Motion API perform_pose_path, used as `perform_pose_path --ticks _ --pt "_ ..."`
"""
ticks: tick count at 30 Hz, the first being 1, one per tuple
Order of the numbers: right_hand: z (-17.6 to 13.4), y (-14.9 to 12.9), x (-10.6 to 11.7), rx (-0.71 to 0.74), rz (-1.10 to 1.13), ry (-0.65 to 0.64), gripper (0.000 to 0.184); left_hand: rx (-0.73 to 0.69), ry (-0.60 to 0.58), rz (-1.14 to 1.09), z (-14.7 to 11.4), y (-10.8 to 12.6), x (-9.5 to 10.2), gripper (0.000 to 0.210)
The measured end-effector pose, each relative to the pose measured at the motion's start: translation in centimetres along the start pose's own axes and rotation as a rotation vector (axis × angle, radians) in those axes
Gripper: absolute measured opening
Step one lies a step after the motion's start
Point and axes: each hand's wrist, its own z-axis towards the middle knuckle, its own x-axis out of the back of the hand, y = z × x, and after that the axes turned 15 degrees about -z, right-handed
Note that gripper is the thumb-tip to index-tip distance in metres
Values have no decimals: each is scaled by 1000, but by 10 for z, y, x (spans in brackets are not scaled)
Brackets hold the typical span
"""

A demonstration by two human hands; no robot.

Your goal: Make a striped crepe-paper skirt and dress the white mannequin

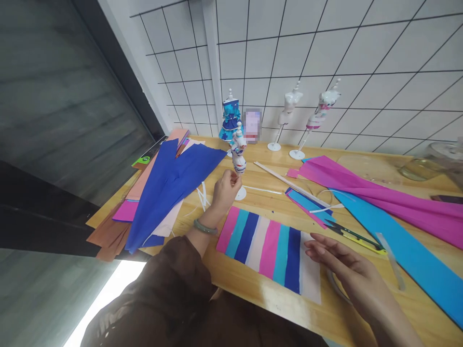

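My left hand (227, 188) is closed around the stand of a small dress-form mannequin (238, 152), just under its patterned white torso. The mannequin's round white base (240, 193) shows on the table below. In front of me lies a flat striped sheet (269, 245) in pink, turquoise, dark blue and pale bands, thin like crepe paper. Over its pale right end hovers my right hand (336, 258), fingers stretched and nothing in them; whether the fingertips touch the sheet I cannot tell. Yellow-handled thread snips (356, 236) lie beyond the right hand.
Behind stand a mannequin in a blue dress (230, 118) and two white mannequins (289, 108), (321, 113). Dark blue sheets (173, 178) cover the left side. Magenta (361, 185) and bright blue sheets (398, 246) stretch across the right. Thin strips (289, 180) lie mid-table.
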Motion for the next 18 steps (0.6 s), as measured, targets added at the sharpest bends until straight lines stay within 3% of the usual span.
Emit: perform_pose_path --ticks 7,14,18 --pt "1 -5 6 73 -137 86 51 -10 -58 -110 -6 -1 -4 20" --pt "2 1 4 122 -213 2 46 -32 -90 -151 -13 5 -8 21" --pt "12 -1 -2 240 -322 -25 42 -17 -84 -179 -14 6 -9 21"
